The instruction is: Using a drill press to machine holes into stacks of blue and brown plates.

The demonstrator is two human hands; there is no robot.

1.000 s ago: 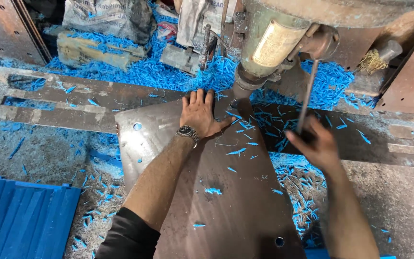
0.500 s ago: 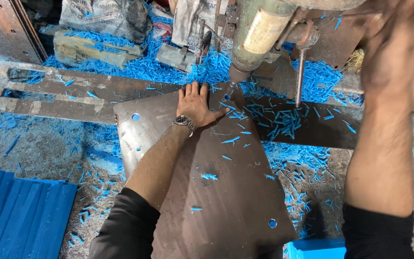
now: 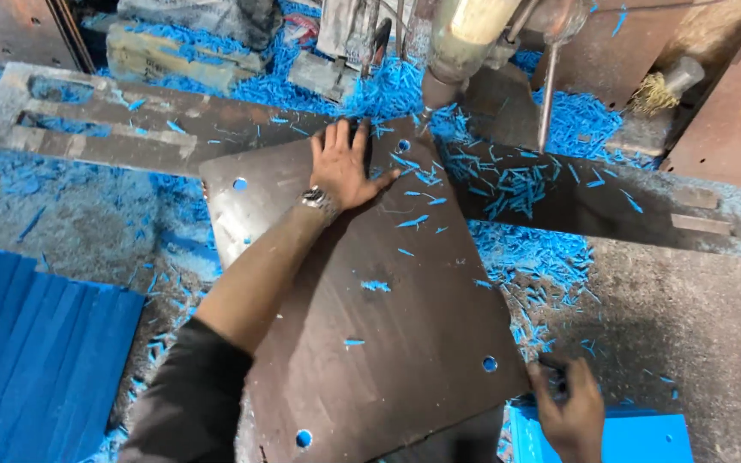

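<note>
A dark square metal plate [image 3: 388, 334] fills the middle of the view, lying flat on a drill table [image 3: 576, 201] strewn with blue shavings [image 3: 525, 257]. 5 round holes show in it: near 12, 10, 4 and 7 o'clock, the fifth just under the spindle. The drill head [image 3: 465, 43] hangs over the plate's 12 o'clock edge, its feed lever [image 3: 546, 94] hanging down at 1 o'clock. A stack of blue sheets [image 3: 36, 343] lies at 8 o'clock, a second blue piece [image 3: 636, 433] at 5 o'clock. The left hand [image 3: 345, 167] lies palm down on the plate's far end, fingers spread, a wristwatch [image 3: 317, 201] on its wrist. The right hand [image 3: 572, 411] sits at the plate's 5 o'clock corner, fingers curled on a small dark object; what it is, I cannot tell.
</note>
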